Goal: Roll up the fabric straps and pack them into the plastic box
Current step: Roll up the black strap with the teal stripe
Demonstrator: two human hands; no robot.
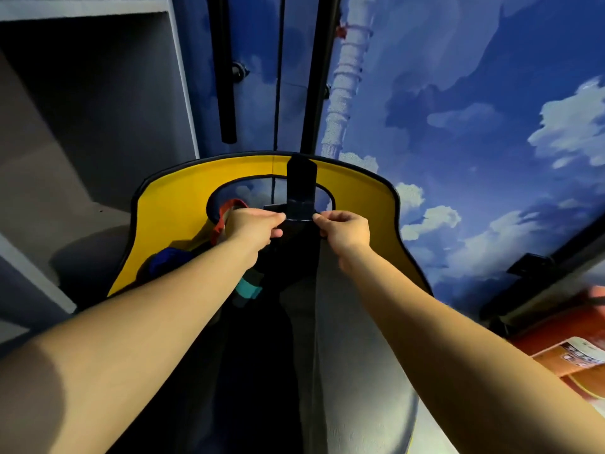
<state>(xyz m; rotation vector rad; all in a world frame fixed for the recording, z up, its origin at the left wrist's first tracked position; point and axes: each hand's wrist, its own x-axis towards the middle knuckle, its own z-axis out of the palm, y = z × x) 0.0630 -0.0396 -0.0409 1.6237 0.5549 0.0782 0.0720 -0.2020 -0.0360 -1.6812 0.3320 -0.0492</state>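
Yellow chairback (pixel 170 204); strap (pixel 299 206) between hands (pixel 299 224)

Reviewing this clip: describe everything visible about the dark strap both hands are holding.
The dark navy fabric strap is flat, wide and matte. It hangs over the top edge of the yellow chair back and crosses its oval cutout. The left hand and right hand pinch its lower edge from either side.

a dark navy fabric strap (pixel 301 188) hangs over the top edge of a yellow seat back, its flat end lying just between two pinching hands. below it a long black strap runs down toward the camera. a red strap (pixel 226 213) loops beside the left hand, and blue and teal straps (pixel 248 288) lie bunched lower down.
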